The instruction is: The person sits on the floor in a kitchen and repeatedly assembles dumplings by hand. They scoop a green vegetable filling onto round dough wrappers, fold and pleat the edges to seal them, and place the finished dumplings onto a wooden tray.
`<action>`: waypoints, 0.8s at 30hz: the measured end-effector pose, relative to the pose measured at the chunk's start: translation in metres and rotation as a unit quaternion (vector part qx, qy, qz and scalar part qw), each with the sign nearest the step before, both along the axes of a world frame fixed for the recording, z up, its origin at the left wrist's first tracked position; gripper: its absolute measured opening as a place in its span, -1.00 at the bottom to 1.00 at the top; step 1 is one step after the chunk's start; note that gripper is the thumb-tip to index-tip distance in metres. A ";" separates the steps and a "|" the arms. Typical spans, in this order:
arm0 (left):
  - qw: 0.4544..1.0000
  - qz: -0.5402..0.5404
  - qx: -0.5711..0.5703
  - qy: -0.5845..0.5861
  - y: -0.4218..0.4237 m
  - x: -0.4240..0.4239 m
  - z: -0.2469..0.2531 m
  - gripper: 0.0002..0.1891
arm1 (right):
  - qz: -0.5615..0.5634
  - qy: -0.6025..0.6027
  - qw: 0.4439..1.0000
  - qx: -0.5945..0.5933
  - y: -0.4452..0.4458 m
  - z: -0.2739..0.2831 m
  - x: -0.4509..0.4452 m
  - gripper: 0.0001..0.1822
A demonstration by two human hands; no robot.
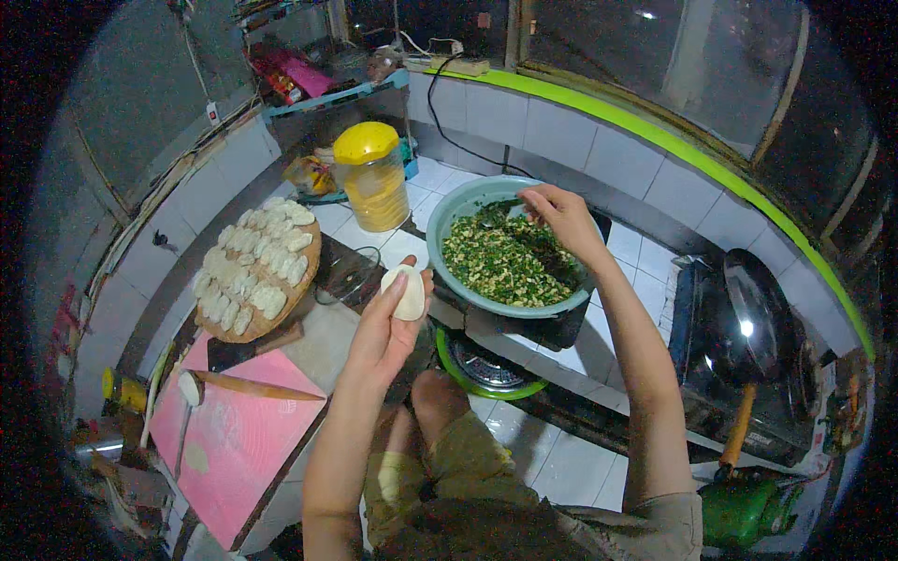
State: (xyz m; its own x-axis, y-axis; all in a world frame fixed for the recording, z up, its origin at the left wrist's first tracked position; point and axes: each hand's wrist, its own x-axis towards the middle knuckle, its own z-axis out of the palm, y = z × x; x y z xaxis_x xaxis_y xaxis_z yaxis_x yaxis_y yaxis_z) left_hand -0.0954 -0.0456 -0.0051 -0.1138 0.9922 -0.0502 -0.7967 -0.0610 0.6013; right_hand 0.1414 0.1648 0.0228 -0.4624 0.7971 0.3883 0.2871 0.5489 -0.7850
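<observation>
My left hand point(390, 315) holds a round, flat dough wrapper point(405, 293), thumb on top, left of a large pale blue-green basin point(436, 242). The basin holds chopped green and pale yellow filling point(505, 263). Over its far side, my right hand point(551, 210) has its fingers closed on a utensil, probably a spoon, mostly hidden by the fingers and the dark greens. On a round wooden board point(311, 263) at the left lie rows of floured dumplings point(270, 242). A pink mat point(245, 435) below it carries a wooden rolling pin point(259, 386), a ladle-like utensil point(188, 389) and a small dough round point(197, 459).
A clear container with a yellow lid point(366, 144) stands behind the board. At the right is a stove point(701, 350) with a dark wok point(754, 315), its wooden handle pointing towards me. A green gas cylinder point(744, 512) stands below. A green-rimmed round object point(491, 365) lies under the basin.
</observation>
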 end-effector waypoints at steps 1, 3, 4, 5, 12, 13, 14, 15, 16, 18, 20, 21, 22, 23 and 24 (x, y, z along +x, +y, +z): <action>1.000 -0.005 -0.006 -0.010 0.000 -0.001 -0.001 -0.56 | 0.023 0.000 1.000 -0.012 0.000 0.000 -0.006 -0.66; 0.999 -0.014 -0.015 -0.029 -0.001 -0.002 -0.002 -0.56 | 0.056 -0.023 0.998 -0.004 0.011 -0.010 -0.017 -0.67; 1.000 0.000 -0.010 -0.022 -0.001 -0.002 -0.005 -0.57 | 0.070 -0.036 0.997 0.008 0.010 -0.011 -0.023 -0.67; 1.000 0.000 -0.014 -0.028 -0.002 -0.001 -0.004 -0.57 | 0.083 -0.049 0.995 0.020 0.009 -0.012 -0.026 -0.68; 0.999 0.001 -0.011 -0.052 -0.001 0.005 -0.001 -0.55 | 0.117 -0.041 0.992 -0.030 -0.007 0.005 -0.020 -0.66; 0.999 -0.004 -0.007 -0.043 0.000 0.005 -0.002 -0.54 | 0.109 -0.031 0.993 -0.045 -0.005 0.007 -0.018 -0.65; 0.999 -0.010 -0.003 -0.033 0.000 0.005 -0.003 -0.54 | 0.126 0.009 0.988 -0.090 0.001 0.001 -0.019 -0.62; 0.999 -0.015 -0.003 -0.038 0.001 0.006 -0.003 -0.53 | 0.116 0.015 0.988 -0.103 0.004 0.000 -0.020 -0.62; 0.999 -0.019 -0.002 -0.044 0.002 0.007 -0.004 -0.53 | 0.106 0.022 0.987 -0.117 0.006 -0.001 -0.021 -0.61; 0.999 -0.019 -0.015 -0.045 0.001 0.013 0.002 -0.53 | 0.080 0.046 0.986 -0.136 0.010 -0.001 -0.022 -0.62; 0.998 -0.029 -0.002 -0.059 0.004 0.013 0.001 -0.54 | 0.047 0.081 0.985 -0.147 0.015 0.000 -0.021 -0.62; 0.997 -0.031 0.002 -0.066 0.004 0.012 0.001 -0.54 | 0.038 0.105 0.980 -0.165 0.017 -0.002 -0.023 -0.64; 0.996 -0.020 -0.019 -0.080 0.004 0.015 0.006 -0.55 | 0.029 0.129 0.974 -0.183 0.019 -0.005 -0.023 -0.66; 0.995 -0.024 -0.021 -0.097 0.005 0.015 0.006 -0.55 | 0.019 0.153 0.967 -0.201 0.021 -0.007 -0.022 -0.67; 0.993 -0.027 -0.022 -0.112 0.006 0.014 0.005 -0.55 | 0.006 0.144 0.969 -0.201 0.022 -0.007 -0.022 -0.67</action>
